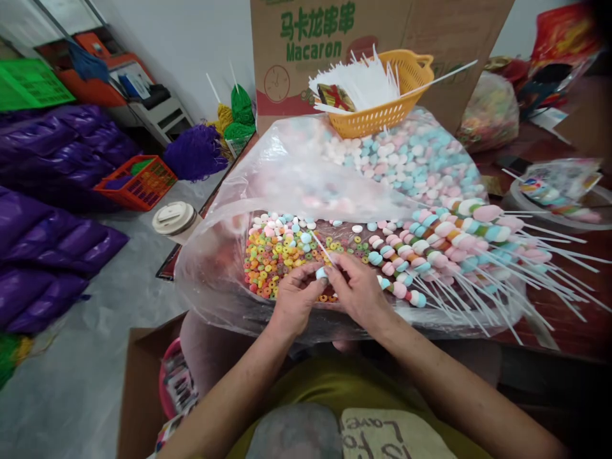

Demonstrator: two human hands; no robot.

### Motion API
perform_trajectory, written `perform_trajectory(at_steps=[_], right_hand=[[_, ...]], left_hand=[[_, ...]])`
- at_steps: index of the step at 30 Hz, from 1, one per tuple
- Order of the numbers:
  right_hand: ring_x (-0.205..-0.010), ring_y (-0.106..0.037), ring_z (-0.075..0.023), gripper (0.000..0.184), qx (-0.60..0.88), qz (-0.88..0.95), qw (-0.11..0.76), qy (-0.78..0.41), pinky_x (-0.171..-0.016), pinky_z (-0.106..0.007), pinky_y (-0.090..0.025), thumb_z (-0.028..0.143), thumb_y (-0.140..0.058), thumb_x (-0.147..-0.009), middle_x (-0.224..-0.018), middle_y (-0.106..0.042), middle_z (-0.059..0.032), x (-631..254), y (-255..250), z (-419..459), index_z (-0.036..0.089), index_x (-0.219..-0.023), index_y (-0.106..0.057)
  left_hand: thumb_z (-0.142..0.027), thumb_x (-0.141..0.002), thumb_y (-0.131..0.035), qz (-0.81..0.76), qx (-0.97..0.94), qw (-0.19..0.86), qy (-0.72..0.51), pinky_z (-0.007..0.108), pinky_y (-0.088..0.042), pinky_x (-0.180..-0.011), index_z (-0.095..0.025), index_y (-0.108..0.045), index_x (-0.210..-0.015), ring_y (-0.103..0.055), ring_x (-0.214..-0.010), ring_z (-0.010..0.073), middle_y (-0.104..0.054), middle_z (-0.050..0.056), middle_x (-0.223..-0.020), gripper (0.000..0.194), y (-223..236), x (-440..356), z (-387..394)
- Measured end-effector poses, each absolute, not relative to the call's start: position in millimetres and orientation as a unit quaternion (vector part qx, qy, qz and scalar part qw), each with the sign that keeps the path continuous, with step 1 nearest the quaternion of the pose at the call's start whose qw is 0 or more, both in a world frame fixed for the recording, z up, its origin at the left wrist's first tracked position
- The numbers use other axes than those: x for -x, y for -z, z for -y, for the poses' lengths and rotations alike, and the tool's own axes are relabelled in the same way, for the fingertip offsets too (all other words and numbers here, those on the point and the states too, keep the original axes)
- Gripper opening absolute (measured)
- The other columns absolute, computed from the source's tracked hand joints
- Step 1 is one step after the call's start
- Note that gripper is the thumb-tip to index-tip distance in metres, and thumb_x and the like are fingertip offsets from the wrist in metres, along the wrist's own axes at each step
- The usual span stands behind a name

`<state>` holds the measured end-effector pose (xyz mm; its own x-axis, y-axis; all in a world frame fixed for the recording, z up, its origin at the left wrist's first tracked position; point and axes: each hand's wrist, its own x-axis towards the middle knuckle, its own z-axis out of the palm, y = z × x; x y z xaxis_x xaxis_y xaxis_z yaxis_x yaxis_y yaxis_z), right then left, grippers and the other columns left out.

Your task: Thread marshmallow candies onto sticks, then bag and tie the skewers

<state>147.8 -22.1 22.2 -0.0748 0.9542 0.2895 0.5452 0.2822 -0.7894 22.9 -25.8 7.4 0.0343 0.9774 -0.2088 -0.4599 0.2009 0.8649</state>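
My left hand (297, 294) pinches a small pale blue marshmallow (321, 273) at its fingertips. My right hand (356, 287) is closed on a thin white stick (320, 245) that points up and left, its lower end meeting the marshmallow. Both hands hover over a heap of small coloured ring candies (272, 258) inside a clear plastic bag (287, 178). Loose pastel marshmallows (287, 223) lie behind the rings. To the right lies a pile of finished skewers (444, 245) of pink, white and blue marshmallows, sticks fanning right.
A yellow basket (382, 115) of white sticks sits on a bigger bag of pastel marshmallows (406, 162), before a "Macaron" carton (335, 38). A lidded cup (174, 220) stands left. Purple bags (57, 210) and an orange crate (136, 182) lie on the floor. A bowl of skewers (559, 191) sits right.
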Motion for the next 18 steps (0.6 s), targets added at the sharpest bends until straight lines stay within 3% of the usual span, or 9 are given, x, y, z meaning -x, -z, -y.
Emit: perform_trajectory(at_steps=[3,8,12,15,18], right_hand=[[-0.075,-0.056,-0.0153,0.019,0.54,0.676,0.406,-0.294,-0.069,-0.027,-0.044,0.026,-0.045,-0.084,-0.078,-0.06,-0.0035,-145,-22,14,0.016,-0.081,-0.06],[-0.075,-0.056,-0.0146,0.024,0.532,0.688,0.407,-0.28,-0.068,-0.025,-0.044,0.027,-0.039,-0.088,-0.08,-0.061,-0.0042,-159,-23,23,0.016,-0.09,-0.061],[-0.079,-0.06,-0.0164,0.032,0.512,0.785,0.287,-0.198,-0.07,-0.026,-0.046,0.022,-0.035,-0.088,-0.086,-0.066,-0.0071,-182,-26,47,0.016,-0.111,-0.057],[-0.08,-0.062,-0.0195,0.036,0.547,0.81,0.177,-0.116,-0.073,-0.031,-0.047,0.02,-0.034,-0.087,-0.085,-0.067,-0.009,-187,-25,62,0.015,-0.115,-0.057],[-0.078,-0.063,-0.0198,0.037,0.568,0.809,0.124,-0.09,-0.07,-0.03,-0.047,0.019,-0.033,-0.087,-0.088,-0.068,-0.009,-183,-25,66,0.017,-0.115,-0.057]], left_hand=[[-0.019,-0.054,-0.078,-0.412,-0.292,0.674,-0.539,0.029,-0.053,-0.07,-0.015,-0.066,-0.088,-0.062,-0.072,0.0135,-0.069,0.003,-0.081,0.037,-10,-26,30],[-0.021,-0.055,-0.077,-0.443,-0.287,0.649,-0.548,0.027,-0.052,-0.064,-0.014,-0.066,-0.087,-0.061,-0.065,0.0115,-0.068,0.002,-0.079,0.035,-7,-25,24],[-0.017,-0.052,-0.076,-0.486,-0.304,0.587,-0.571,0.024,-0.051,-0.062,-0.015,-0.064,-0.088,-0.06,-0.066,0.0111,-0.067,0.0,-0.075,0.038,-5,-22,17],[-0.017,-0.052,-0.074,-0.505,-0.314,0.564,-0.573,0.025,-0.05,-0.06,-0.014,-0.064,-0.081,-0.058,-0.062,0.0108,-0.066,0.0,-0.071,0.03,-5,-23,15],[-0.018,-0.055,-0.071,-0.519,-0.338,0.541,-0.569,0.024,-0.049,-0.059,-0.014,-0.065,-0.08,-0.057,-0.058,0.0095,-0.066,-0.001,-0.069,0.026,-5,-23,15]])
